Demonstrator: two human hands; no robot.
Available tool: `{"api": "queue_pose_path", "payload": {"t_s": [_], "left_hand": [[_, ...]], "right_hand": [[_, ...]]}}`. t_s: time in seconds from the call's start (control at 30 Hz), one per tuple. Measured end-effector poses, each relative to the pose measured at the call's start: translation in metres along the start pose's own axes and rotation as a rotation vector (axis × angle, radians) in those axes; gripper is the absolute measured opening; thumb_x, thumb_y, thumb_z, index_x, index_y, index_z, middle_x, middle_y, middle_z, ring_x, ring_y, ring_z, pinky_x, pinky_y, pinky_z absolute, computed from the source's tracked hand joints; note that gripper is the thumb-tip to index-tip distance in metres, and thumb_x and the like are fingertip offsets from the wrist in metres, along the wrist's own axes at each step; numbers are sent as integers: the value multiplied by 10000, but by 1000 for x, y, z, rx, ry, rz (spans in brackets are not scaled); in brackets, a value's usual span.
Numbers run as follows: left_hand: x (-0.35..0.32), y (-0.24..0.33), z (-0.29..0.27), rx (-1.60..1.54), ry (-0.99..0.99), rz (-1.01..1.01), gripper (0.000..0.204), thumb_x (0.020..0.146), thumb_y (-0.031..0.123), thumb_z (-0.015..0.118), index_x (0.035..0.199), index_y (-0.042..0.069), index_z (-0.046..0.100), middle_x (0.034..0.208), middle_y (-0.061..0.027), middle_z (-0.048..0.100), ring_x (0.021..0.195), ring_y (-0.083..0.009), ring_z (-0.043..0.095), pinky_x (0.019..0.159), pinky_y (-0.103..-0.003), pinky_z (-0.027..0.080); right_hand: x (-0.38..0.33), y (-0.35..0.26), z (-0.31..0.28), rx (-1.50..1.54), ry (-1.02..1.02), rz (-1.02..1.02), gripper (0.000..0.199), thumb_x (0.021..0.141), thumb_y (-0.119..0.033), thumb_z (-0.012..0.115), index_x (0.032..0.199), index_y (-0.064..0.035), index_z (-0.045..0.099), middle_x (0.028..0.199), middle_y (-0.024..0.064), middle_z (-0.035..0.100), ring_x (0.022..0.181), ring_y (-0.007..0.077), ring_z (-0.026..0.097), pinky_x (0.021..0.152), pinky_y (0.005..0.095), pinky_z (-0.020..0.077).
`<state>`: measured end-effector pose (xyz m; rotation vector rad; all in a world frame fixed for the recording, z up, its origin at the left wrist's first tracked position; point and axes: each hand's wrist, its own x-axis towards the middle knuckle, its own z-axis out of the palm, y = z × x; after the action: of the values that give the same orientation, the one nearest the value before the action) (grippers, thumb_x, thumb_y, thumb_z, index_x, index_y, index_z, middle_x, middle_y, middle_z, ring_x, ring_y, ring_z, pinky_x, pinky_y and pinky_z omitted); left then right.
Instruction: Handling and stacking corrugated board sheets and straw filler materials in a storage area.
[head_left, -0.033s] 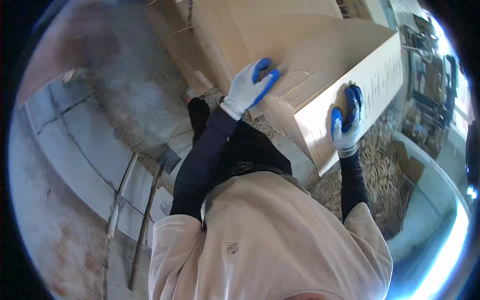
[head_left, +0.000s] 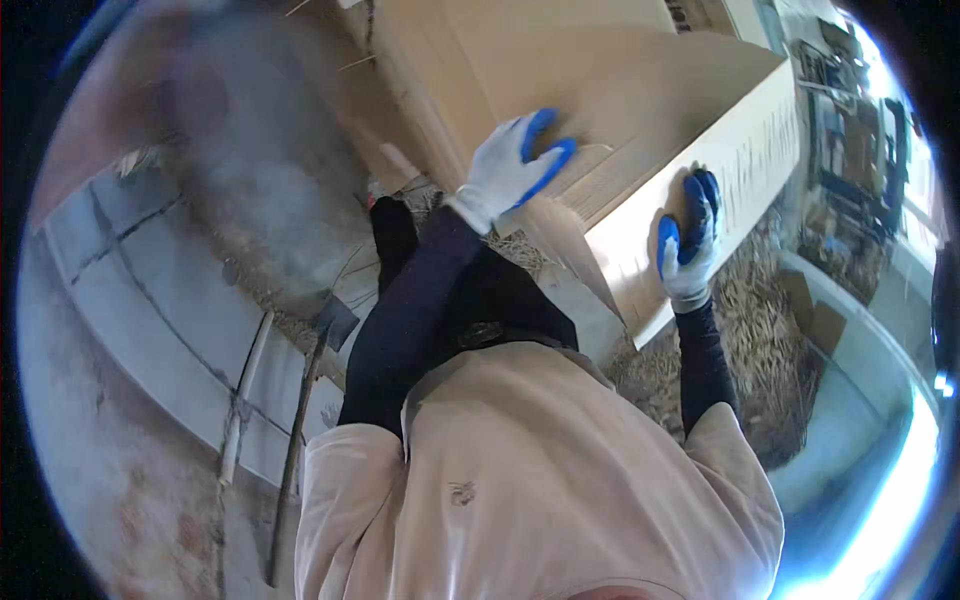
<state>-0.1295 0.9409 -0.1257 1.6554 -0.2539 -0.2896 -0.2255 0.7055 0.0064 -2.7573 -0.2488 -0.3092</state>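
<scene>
A large brown cardboard box (head_left: 640, 100) leans in front of me, with its printed side panel (head_left: 745, 165) angled to the right. My left hand (head_left: 508, 170), in a white glove with blue fingertips, is over the box's near-left part, thumb and fingers apart; whether it touches the cardboard is unclear. Against the printed panel lies my right hand (head_left: 690, 240), gloved the same way, fingers stretched up along it and thumb spread. Neither hand grasps anything that I can see.
Dry straw-like litter (head_left: 755, 350) covers the ground by my right arm. A long-handled tool with a dark blade (head_left: 338, 322) and a pale pole (head_left: 247, 385) lie at the left. Shelving or frames (head_left: 855, 150) stand at the far right.
My left hand has shifted slightly to the right and up over the cardboard. The right hand stays against the printed panel, which has shifted slightly left in view.
</scene>
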Motion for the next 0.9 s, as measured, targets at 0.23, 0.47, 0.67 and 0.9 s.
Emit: {"api": "queue_pose_path", "payload": {"t_s": [0.23,0.47,0.67,0.9], "left_hand": [[46,2,35,76,-291,282,345,835,360,638,1114,164,692,1062,-113,665,1027,-318,602,900,-422,488],[58,3,24,192,-360,370,283,764,224,691,1009,82,706,982,-123,676,838,-321,664,760,-399,540],[57,1,19,327,-389,327,302,751,173,687,1025,47,665,929,-149,683,839,-332,671,748,-408,544],[60,-36,-53,95,-275,25,412,795,215,696,1175,84,607,1053,-138,665,885,-324,675,779,-392,541]], "right_hand": [[-6,-5,-2,12,14,59,590,840,-233,569,1371,3,465,1415,235,450,1327,409,409,1112,491,306],[-5,-1,-1,-1,-14,94,588,844,-290,565,1357,-12,491,1415,226,458,1335,404,405,1114,498,300],[0,0,-1,-11,-14,71,557,874,-296,534,1347,-2,498,1429,225,445,1343,395,407,1125,487,294],[-3,1,-2,40,10,98,589,824,-307,611,1333,-25,519,1396,214,487,1337,403,406,1113,508,289]]}}
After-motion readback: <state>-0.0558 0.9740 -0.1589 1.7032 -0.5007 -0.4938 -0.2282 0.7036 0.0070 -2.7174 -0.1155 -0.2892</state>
